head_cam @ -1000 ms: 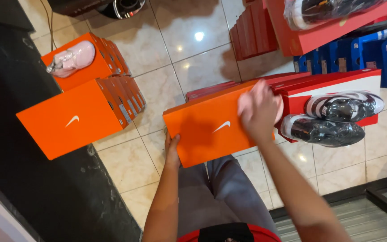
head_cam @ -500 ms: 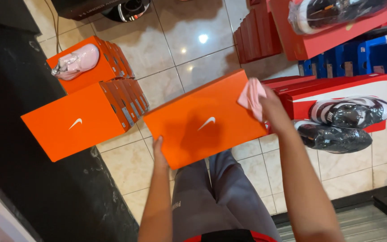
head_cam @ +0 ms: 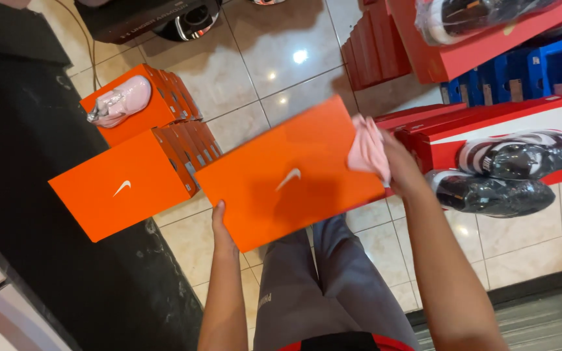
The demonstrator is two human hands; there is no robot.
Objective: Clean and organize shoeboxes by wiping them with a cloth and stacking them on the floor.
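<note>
I have both bare forearms stretched forward over my lap, the orange shoebox (head_cam: 287,175) as my landmark. My left hand (head_cam: 221,224) grips its near left edge from beneath, thumb hooked up over the rim. My right hand (head_cam: 401,170) is at its right end, fingers closed around a pink cloth (head_cam: 367,149) pressed to the lid.

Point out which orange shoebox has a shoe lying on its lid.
The far orange box at upper left: a pale pink shoe lies on it. The nearer stacked box and the hand-held box carry none.
</note>
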